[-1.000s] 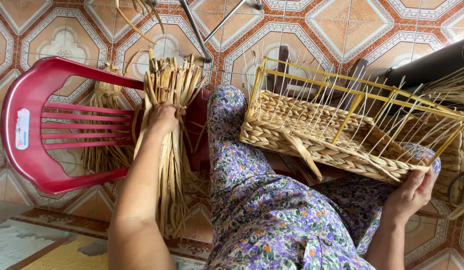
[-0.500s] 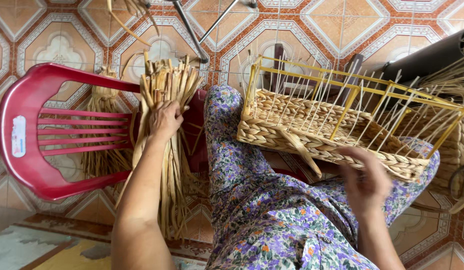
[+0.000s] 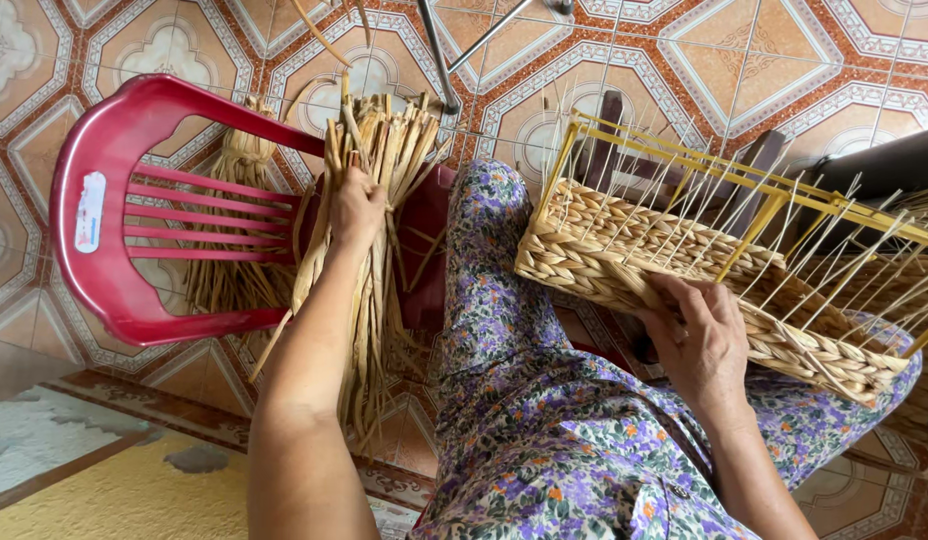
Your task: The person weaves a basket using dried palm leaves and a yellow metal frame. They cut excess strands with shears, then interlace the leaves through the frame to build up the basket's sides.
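Both fingers (image 3: 356,190) closed on straw bundle (image 3: 369,260)

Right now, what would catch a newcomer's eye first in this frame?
Probably the half-woven basket on its yellow wire frame, resting on the person's floral-clad lap at right, with the right hand on its braided wall. Next, the red plastic chair at left, where the left hand grips a bundle of dried straw strands draped over the seat.

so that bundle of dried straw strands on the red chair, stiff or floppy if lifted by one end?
Probably floppy: the straw bundle droops over the red chair toward the floor. Likely light, being thin dry strands. It looks loose where the left hand grips it, so strands may slip out.
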